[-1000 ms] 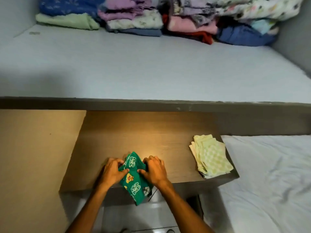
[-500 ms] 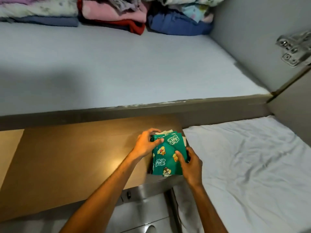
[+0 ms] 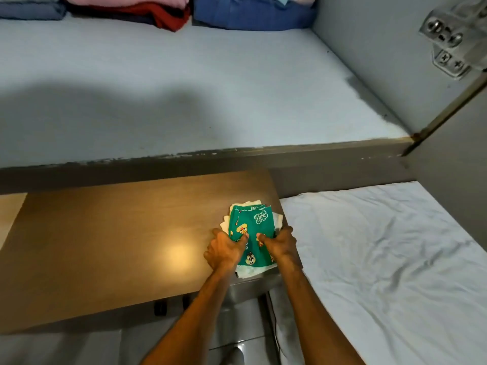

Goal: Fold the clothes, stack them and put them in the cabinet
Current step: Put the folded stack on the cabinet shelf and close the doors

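Observation:
A folded green cloth with cartoon prints (image 3: 250, 227) lies on top of a pale yellow folded stack (image 3: 247, 271) at the right end of the brown table (image 3: 105, 246). My left hand (image 3: 224, 248) grips the stack's left side, thumb pressed on the green cloth. My right hand (image 3: 282, 242) grips its right side, thumb also on top. The pale stack shows only at its edges under the green cloth.
The grey cabinet shelf (image 3: 184, 88) runs behind the table, with folded clothes (image 3: 237, 11) piled along its back. A metal hinge (image 3: 448, 40) sits on the cabinet's right wall. A bed with a white sheet (image 3: 382, 259) borders the table's right edge.
The green cloth went from the table's front edge rightward onto the pale yellow stack. Both hands have since closed around the sides of the combined stack.

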